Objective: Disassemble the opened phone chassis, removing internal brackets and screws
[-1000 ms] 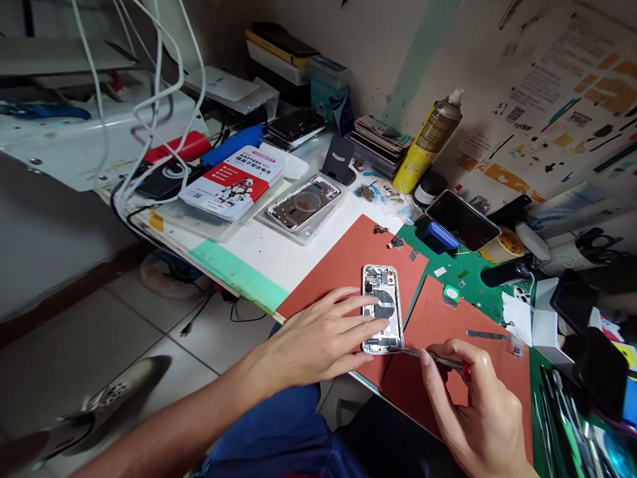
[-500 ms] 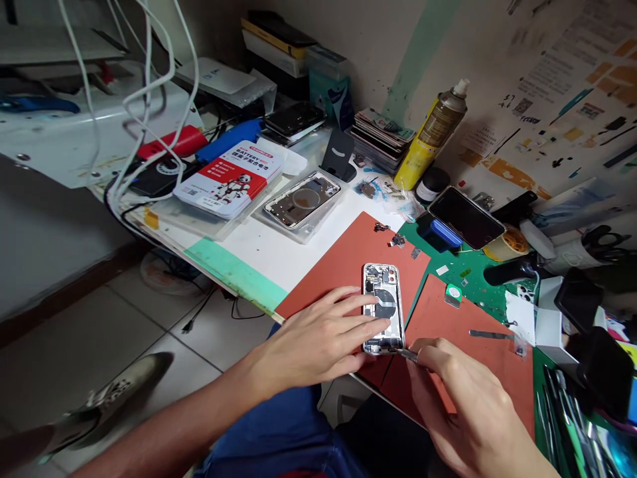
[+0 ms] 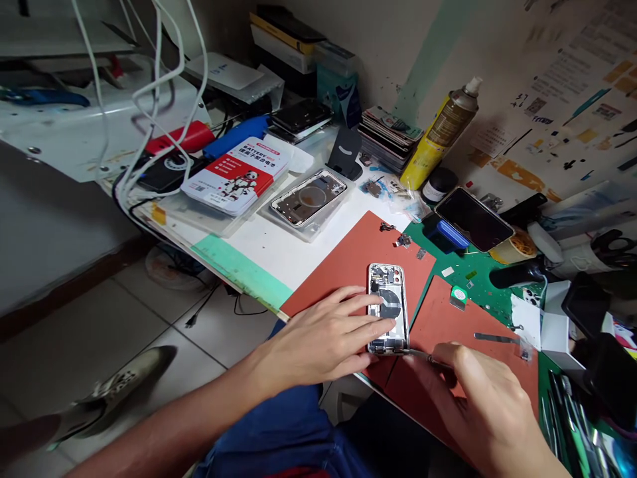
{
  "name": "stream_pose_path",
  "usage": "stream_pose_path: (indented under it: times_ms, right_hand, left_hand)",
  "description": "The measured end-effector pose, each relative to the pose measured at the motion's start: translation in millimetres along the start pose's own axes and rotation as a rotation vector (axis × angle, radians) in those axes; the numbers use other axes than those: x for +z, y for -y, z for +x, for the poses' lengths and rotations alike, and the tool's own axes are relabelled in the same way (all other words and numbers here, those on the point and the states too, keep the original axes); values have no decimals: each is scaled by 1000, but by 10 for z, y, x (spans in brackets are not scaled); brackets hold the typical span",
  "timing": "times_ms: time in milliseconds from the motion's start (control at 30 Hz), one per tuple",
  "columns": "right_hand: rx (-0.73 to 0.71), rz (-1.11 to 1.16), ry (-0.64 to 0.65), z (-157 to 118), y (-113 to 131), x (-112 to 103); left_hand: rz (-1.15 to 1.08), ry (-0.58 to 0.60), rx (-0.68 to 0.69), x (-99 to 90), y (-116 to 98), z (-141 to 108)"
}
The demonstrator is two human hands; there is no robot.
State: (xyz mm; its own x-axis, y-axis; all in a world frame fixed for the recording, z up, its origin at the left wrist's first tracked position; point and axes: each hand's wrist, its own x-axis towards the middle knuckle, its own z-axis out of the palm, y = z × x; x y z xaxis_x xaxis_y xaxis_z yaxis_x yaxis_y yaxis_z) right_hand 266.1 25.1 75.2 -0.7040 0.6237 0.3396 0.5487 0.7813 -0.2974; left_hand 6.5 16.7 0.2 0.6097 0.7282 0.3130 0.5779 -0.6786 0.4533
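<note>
An opened smartphone (image 3: pixel 391 282) lies on an orange-brown mat, its inner parts and a dark round patch facing up. My left hand (image 3: pixel 323 332) rests across its left side, fingers stretched and spread, with fingertips touching the inside. My right hand (image 3: pixel 482 392) is closed around a slim pointed metal tool (image 3: pixel 422 354). The tool's tip meets the phone's lower right corner; its exact contact is too small to make out. Beyond the phone, small loose phone parts (image 3: pixel 403 240) lie on the mat.
Another phone housing (image 3: pixel 309 198) sits on a clear tray at the back. Left of it is a battery box (image 3: pixel 236 176). A yellow spray can (image 3: pixel 442 133) stands near the wall. To the right are a propped phone (image 3: pixel 474 219), metal tweezers (image 3: pixel 495 337) and several upright tools (image 3: pixel 572 411).
My right hand has shifted right and slightly down, turning the tool flatter, its tip still at the phone's lower corner. My left hand keeps its place on the phone. The view has swung slightly.
</note>
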Motion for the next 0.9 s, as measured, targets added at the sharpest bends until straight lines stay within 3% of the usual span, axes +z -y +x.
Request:
stream_pose_path:
  times_ms: [167,900]
  right_hand:
    - [11,113,136,80,70,-25]
    - [79,94,3,18,38,33]
  left_hand:
    - [8,-2,-7,-1,-11,7]
    - [24,-45,22,17,8,16]
